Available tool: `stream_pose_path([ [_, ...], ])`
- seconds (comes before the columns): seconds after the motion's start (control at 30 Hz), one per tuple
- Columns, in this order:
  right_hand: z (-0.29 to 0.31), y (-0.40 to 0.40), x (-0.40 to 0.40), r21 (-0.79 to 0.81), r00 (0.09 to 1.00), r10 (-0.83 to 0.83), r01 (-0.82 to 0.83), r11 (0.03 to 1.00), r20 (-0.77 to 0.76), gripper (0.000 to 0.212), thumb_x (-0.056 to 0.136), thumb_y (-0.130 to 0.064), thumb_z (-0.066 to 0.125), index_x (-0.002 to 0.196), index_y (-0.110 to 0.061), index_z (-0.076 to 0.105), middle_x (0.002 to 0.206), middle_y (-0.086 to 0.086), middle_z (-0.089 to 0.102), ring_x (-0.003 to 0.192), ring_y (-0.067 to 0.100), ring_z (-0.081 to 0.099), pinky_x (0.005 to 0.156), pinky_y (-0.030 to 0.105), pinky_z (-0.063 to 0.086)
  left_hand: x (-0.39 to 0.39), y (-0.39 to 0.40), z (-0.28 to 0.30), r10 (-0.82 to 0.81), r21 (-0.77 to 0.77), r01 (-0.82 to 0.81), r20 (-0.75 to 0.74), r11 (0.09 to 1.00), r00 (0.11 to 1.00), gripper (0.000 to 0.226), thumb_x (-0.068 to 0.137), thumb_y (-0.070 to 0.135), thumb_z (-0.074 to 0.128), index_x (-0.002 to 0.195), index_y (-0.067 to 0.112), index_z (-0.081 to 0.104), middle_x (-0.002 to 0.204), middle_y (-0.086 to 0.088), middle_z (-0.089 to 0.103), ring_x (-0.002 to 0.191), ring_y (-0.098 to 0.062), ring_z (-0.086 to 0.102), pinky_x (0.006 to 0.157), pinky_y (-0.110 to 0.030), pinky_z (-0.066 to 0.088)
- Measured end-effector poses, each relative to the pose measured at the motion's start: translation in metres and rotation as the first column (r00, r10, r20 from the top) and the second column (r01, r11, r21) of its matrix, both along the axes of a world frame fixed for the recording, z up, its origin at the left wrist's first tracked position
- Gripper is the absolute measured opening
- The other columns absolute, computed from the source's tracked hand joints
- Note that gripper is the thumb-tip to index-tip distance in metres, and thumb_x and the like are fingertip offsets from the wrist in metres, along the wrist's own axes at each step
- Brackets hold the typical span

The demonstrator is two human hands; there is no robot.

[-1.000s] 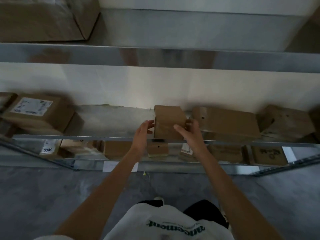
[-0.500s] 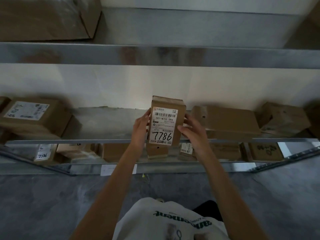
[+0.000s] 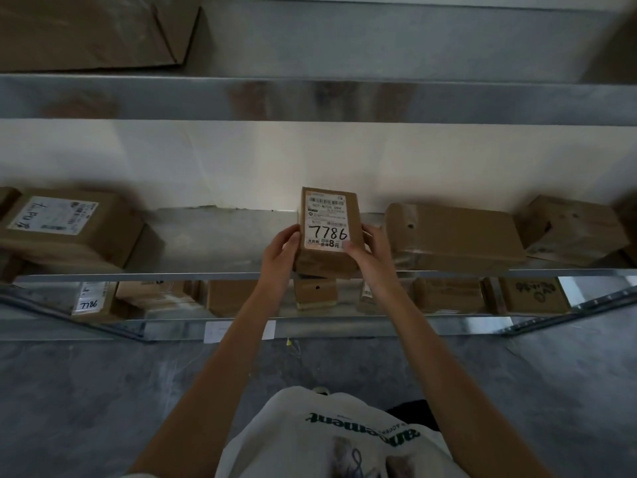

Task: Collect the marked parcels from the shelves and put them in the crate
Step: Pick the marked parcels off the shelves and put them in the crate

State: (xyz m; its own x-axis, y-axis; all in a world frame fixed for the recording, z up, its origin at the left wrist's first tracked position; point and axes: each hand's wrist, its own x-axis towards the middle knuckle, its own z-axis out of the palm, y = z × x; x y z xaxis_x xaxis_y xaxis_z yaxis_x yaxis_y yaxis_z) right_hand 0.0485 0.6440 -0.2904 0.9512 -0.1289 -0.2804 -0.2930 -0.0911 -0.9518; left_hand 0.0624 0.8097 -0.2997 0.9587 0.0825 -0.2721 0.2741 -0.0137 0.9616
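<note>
Seen from a head camera looking down, two bare forearms reach up from the bottom of the view toward a metal shelf (image 3: 213, 243) at chest height. Just above centre, a small brown cardboard parcel (image 3: 329, 232) is held between both hands, its lower end over the shelf's front lip. The left hand (image 3: 281, 251) grips it from the 9 o'clock side, thumb on the front face and fingers curled behind. The right hand (image 3: 370, 251) grips it from the 3 o'clock side, thumb tip pressing the lower right corner of the label (image 3: 327, 222). That white shipping label faces the camera, with barcodes along the top and "7786" handwritten in black marker.

On the same shelf, at 3 o'clock from the parcel and close beside the right hand, lies a flat brown box (image 3: 455, 236); a smaller box (image 3: 572, 229) sits farther right. At 9 o'clock, well apart across bare metal, rests a box with a white label (image 3: 65, 225) (its writing is too blurred to read).

The shelf below, at 6 o'clock, holds a row of brown boxes, including one at far left with a handwritten label (image 3: 90, 303) and one at far right with black marker scrawl (image 3: 534, 295). At 11 o'clock, the top shelf carries a large dark box (image 3: 93, 29). A grey concrete floor (image 3: 86, 391) and the person's white printed shirt (image 3: 327, 436) fill the bottom.
</note>
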Motion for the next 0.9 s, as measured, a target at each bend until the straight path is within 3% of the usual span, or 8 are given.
stream_pose_path([
  [0.17, -0.001, 0.016, 0.010, -0.190, 0.952, 0.301, -0.307, 0.933, -0.058, 0.089, 0.087, -0.016, 0.068, 0.153, -0.027, 0.009, 0.126, -0.018, 0.044, 0.118, 0.005, 0.045, 0.093, 0.024, 0.042, 0.012, 0.011, -0.015, 0.019, -0.001, -0.019, -0.048, 1.000, 0.999, 0.031, 0.101, 0.028, 0.041, 0.124, 0.014, 0.058, 0.109, -0.002, 0.067, 0.108, -0.021, 0.062, 0.085, -0.026, 0.054],
  [0.37, -0.022, 0.037, 0.034, -0.404, 0.937, 0.343, -0.342, 0.849, -0.072, 0.084, 0.088, -0.004, 0.062, 0.153, -0.021, 0.010, 0.135, 0.007, 0.056, 0.122, 0.023, 0.057, 0.093, 0.027, 0.048, 0.014, 0.016, -0.031, -0.020, 0.031, 0.022, -0.039, 0.999, 0.999, 0.020, 0.102, 0.020, 0.042, 0.118, 0.021, 0.054, 0.105, 0.009, 0.065, 0.105, -0.015, 0.062, 0.085, -0.021, 0.053],
  [0.43, -0.029, 0.040, 0.036, -0.423, 0.929, 0.361, -0.362, 0.831, -0.087, 0.089, 0.089, -0.004, 0.062, 0.154, -0.020, 0.003, 0.138, 0.009, 0.054, 0.123, 0.025, 0.056, 0.097, 0.032, 0.049, 0.013, 0.020, -0.035, -0.045, 0.063, 0.047, -0.035, 0.997, 0.998, 0.025, 0.102, 0.021, 0.042, 0.124, 0.018, 0.052, 0.111, 0.007, 0.065, 0.104, -0.009, 0.062, 0.085, -0.019, 0.054],
  [0.53, -0.024, 0.034, 0.027, -0.420, 0.924, 0.378, -0.367, 0.830, -0.060, 0.092, 0.090, -0.010, 0.063, 0.155, -0.017, -0.002, 0.151, 0.010, 0.036, 0.136, 0.023, 0.041, 0.112, 0.034, 0.035, 0.010, 0.023, -0.041, 0.029, 0.116, -0.021, -0.066, 0.993, 0.997, 0.058, 0.097, 0.040, 0.049, 0.146, 0.015, 0.031, 0.144, -0.009, 0.046, 0.123, -0.021, 0.053, 0.102, -0.041, 0.047],
  [0.6, -0.015, 0.015, 0.012, -0.429, 0.935, 0.355, -0.321, 0.844, -0.001, 0.087, 0.092, -0.017, 0.062, 0.155, -0.015, 0.002, 0.160, 0.006, 0.017, 0.145, 0.017, 0.021, 0.114, 0.025, 0.017, 0.006, 0.019, -0.033, 0.148, 0.201, -0.140, -0.027, 0.969, 0.989, 0.072, 0.091, 0.054, 0.049, 0.150, 0.025, 0.019, 0.155, -0.006, 0.027, 0.135, -0.024, 0.040, 0.108, -0.048, 0.040],
  [0.73, -0.004, -0.069, -0.019, -0.514, 0.967, 0.124, 0.010, 0.857, 0.224, 0.064, 0.096, -0.021, 0.056, 0.151, -0.014, 0.024, 0.156, 0.003, 0.026, 0.137, 0.005, 0.022, 0.112, 0.025, 0.019, 0.005, -0.006, 0.000, 0.118, 0.326, -0.223, 0.311, 0.919, 0.943, 0.048, 0.101, 0.032, 0.040, 0.147, 0.019, 0.029, 0.146, -0.002, 0.031, 0.129, -0.013, 0.039, 0.095, -0.020, 0.047],
  [0.8, -0.007, -0.123, -0.028, -0.540, 0.958, -0.073, 0.219, 0.812, 0.279, 0.059, 0.096, -0.023, 0.057, 0.147, -0.011, 0.030, 0.150, 0.009, 0.033, 0.132, 0.009, 0.028, 0.108, 0.030, 0.028, 0.004, -0.029, 0.012, 0.089, 0.255, -0.202, 0.396, 0.946, 0.914, 0.041, 0.102, 0.029, 0.039, 0.142, 0.018, 0.038, 0.139, -0.003, 0.038, 0.124, -0.018, 0.047, 0.089, -0.027, 0.053],
  [0.9, -0.015, -0.197, -0.031, -0.557, 0.941, -0.281, 0.337, 0.759, 0.187, 0.065, 0.092, -0.027, 0.062, 0.146, -0.011, 0.031, 0.146, 0.014, 0.035, 0.131, 0.026, 0.036, 0.105, 0.043, 0.037, 0.001, -0.078, 0.003, 0.012, 0.296, -0.113, 0.322, 0.948, 0.947, 0.043, 0.100, 0.031, 0.040, 0.139, 0.015, 0.045, 0.132, -0.006, 0.050, 0.123, -0.021, 0.048, 0.104, -0.041, 0.043],
])
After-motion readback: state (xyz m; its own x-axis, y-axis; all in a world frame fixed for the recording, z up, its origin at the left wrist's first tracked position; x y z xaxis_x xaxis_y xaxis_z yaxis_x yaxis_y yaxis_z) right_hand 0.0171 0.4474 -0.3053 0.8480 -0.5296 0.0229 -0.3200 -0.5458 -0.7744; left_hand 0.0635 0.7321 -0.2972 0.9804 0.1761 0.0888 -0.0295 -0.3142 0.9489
